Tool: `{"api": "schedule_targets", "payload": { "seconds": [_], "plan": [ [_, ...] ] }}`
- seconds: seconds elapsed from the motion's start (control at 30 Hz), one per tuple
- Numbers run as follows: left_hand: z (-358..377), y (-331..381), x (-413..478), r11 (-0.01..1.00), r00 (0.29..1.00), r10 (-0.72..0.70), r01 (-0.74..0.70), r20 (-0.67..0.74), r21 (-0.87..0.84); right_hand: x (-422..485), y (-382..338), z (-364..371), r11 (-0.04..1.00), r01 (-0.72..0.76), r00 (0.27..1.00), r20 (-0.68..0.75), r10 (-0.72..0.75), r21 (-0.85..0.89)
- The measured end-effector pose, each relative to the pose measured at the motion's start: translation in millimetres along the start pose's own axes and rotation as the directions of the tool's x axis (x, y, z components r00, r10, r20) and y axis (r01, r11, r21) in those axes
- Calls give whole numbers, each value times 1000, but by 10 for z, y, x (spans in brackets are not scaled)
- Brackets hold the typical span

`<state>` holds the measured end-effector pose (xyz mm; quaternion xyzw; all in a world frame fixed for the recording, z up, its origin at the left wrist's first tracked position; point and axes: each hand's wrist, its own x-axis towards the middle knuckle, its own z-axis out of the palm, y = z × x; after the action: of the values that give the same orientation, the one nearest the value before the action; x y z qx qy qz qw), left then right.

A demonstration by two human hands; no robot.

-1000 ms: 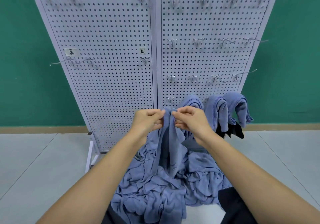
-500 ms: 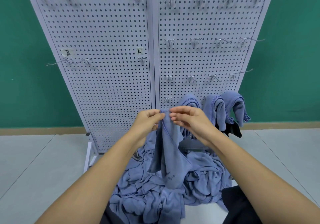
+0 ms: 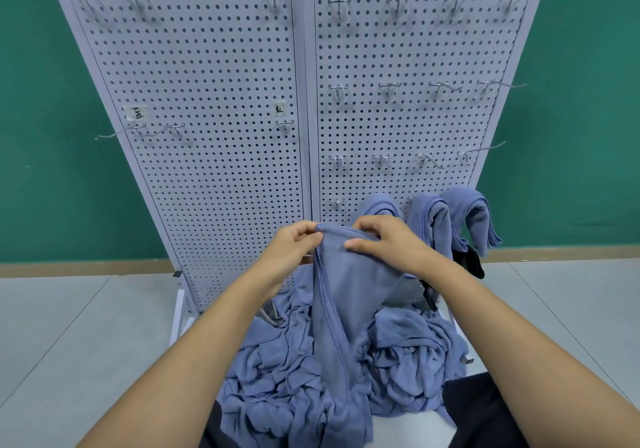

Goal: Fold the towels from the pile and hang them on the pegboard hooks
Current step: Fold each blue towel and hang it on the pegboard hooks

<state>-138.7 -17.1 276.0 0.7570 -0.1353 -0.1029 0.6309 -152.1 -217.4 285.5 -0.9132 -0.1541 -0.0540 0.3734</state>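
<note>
I hold a blue towel (image 3: 346, 295) up by its top edge in front of the white pegboard (image 3: 221, 157). My left hand (image 3: 292, 250) pinches the edge at its left end. A short stretch of hem away, my right hand (image 3: 384, 240) pinches the same edge. The towel hangs down into the pile of blue towels (image 3: 284, 378) on the floor. Three folded blue towels (image 3: 433, 219) hang side by side on the lowest hooks at the right. Part of the leftmost one is hidden behind my right hand.
Several bare metal hooks (image 3: 388, 89) stick out of both pegboard panels, some with paper labels (image 3: 135, 112). A black cloth (image 3: 471, 260) hangs below the folded towels. The pegboard's white base frame (image 3: 176, 316) stands on grey floor tiles before a green wall.
My hands have moved slightly apart along the towel's top edge, spreading a short stretch of hem between them. The hanging towel has opened wider.
</note>
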Motion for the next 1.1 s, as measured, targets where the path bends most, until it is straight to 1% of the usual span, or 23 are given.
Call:
{"api": "schedule_targets", "payload": {
  "seconds": [0.13, 0.2, 0.27, 0.37, 0.53, 0.57, 0.6, 0.63, 0.67, 0.7, 0.73, 0.77, 0.8, 0.83, 0.9, 0.97, 1.03, 1.1],
  "plan": [
    [-25, -79, 19, 998, 993, -52, 56, -107, 33, 83, -55, -46, 986, -35, 999, -19, 32, -164],
    [-59, -118, 13, 994, 987, -106, 110, -122, 25, 117, -126, -110, 982, -76, 997, -44, 70, -175],
    [-62, -153, -22, 985, 979, -172, 173, -105, 3, 139, -228, -178, 981, -99, 993, -79, 86, -167],
    [16, -248, -106, 953, 951, -302, 300, -63, -42, 167, -442, -293, 987, -109, 987, -127, 94, -114],
    [273, -406, -285, 853, 866, -500, 495, 11, -163, 155, -826, -622, 992, -70, 948, -302, 98, 102],
    [310, -438, -300, 815, 839, -544, 531, 11, -231, 148, -882, -688, 986, -48, 938, -333, 100, 161],
    [336, -477, -306, 753, 804, -594, 567, 25, -335, 141, -933, -741, 976, -24, 927, -361, 102, 215],
    [359, -517, -310, 649, 762, -642, 600, 88, -468, 134, -965, -781, 965, -4, 918, -382, 107, 261],
    [386, -549, -331, 512, 733, -653, 613, 190, -602, 125, -978, -810, 953, 4, 909, -398, 122, 303],
    [411, -570, -361, 371, 728, -620, 601, 292, -708, 113, -978, -828, 940, 12, 902, -409, 137, 341],
    [438, -577, -386, 254, 741, -569, 571, 357, -781, 96, -962, -842, 926, 15, 896, -416, 154, 376],
    [467, -567, -407, 176, 770, -520, 519, 369, -836, 72, -936, -851, 915, 12, 892, -417, 172, 403],
    [483, -569, -412, 136, 801, -499, 449, 330, -883, 46, -899, -859, 907, -1, 886, -421, 196, 420],
    [474, -585, -404, 122, 823, -503, 371, 266, -920, 26, -837, -870, 902, -17, 877, -427, 221, 432],
    [395, -611, -381, 129, 848, -507, 251, 153, -959, -18, -695, -884, 878, -65, 854, -430, 295, 473],
    [295, -698, -352, 128, 855, -508, 190, 100, -973, -44, -539, -886, 835, -108, 820, -427, 382, 539],
    [235, -793, -342, 171, 835, -542, 221, 96, -960, -49, -422, -869, 802, -150, 792, -415, 448, 579],
    [208, -895, -327, 240, 797, -595, 302, 106, -923, -24, -381, -818, 781, -189, 773, -400, 492, 595]
  ]
}}
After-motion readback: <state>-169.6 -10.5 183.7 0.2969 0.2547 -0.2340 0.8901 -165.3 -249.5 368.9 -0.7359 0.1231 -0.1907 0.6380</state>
